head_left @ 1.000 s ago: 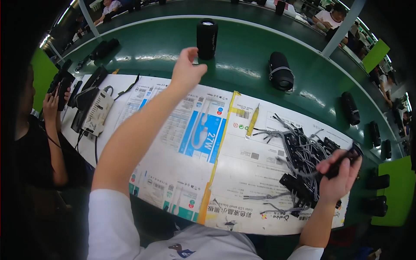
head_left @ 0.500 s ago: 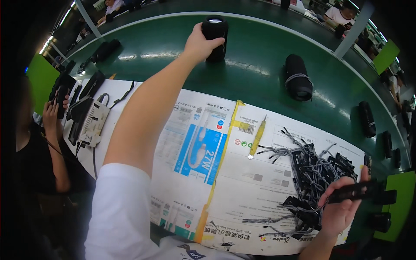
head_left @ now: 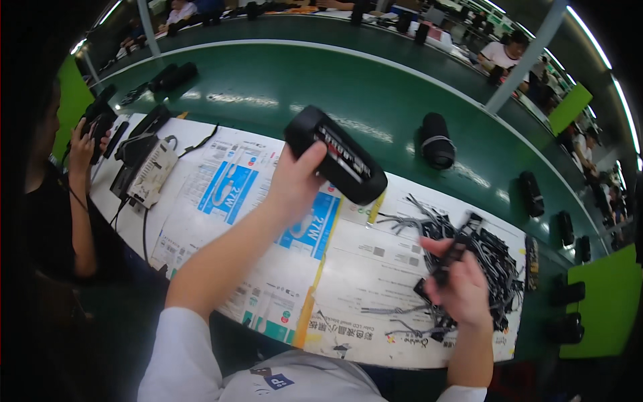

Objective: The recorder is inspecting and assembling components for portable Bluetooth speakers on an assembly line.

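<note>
Our left hand (head_left: 298, 181) wraps the black cylindrical speaker (head_left: 337, 155), lifted above the cardboard sheet (head_left: 268, 268), long axis slanting far-left to near-right; our right hand (head_left: 462, 285) pinches a black strap (head_left: 457, 248), near-right of the speaker's lower end and apart from it.

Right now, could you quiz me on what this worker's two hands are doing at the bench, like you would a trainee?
1. True or false: the left hand holds the black cylindrical speaker lifted above the flattened cardboard.
2. What does the right hand hold? A) a yellow screwdriver B) a slim black strap piece C) a white cup
3. Fill in: the pile of black straps lies to the person's ____ side.

Key: 1 true. 2 B. 3 right.
</note>
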Demonstrator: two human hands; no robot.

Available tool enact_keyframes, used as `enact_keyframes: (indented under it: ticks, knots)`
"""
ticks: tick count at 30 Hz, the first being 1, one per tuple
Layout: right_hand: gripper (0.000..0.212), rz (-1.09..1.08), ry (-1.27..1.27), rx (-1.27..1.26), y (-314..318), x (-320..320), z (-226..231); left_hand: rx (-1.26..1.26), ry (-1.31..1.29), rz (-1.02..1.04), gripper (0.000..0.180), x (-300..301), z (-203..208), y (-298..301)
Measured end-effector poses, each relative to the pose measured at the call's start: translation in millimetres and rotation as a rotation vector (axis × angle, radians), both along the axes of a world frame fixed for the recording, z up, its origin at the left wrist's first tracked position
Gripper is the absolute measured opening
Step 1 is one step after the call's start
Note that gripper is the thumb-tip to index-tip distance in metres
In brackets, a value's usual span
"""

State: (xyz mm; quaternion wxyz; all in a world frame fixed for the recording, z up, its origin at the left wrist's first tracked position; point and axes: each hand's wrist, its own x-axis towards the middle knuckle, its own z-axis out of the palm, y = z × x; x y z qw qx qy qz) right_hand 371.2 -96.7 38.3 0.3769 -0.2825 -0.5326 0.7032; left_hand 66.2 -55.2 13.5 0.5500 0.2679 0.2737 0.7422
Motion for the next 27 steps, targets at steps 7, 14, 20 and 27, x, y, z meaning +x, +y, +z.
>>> enact_keyframes:
  ticks: [7,14,20,27]
  knots:
    - [0.032,-0.203,0.127,-0.169,-10.3,-54.6,-13.1,0.033,0.243,-0.081,0.056,50.0,-20.3,-56.1]
    - [0.028,-0.386,0.045,0.106,3.2,-31.0,-10.8,-0.05,0.267,-0.73,0.077,45.5,-13.4,-67.4]
    - [0.039,-0.138,0.0,0.257,-10.6,-49.0,-4.7,-0.166,0.082,-0.798,0.069,60.5,-11.2,-83.7]
    - [0.055,-0.343,-0.129,0.163,-21.5,-52.3,-2.0,-0.186,-0.196,-0.618,0.054,55.7,-25.2,-78.4]
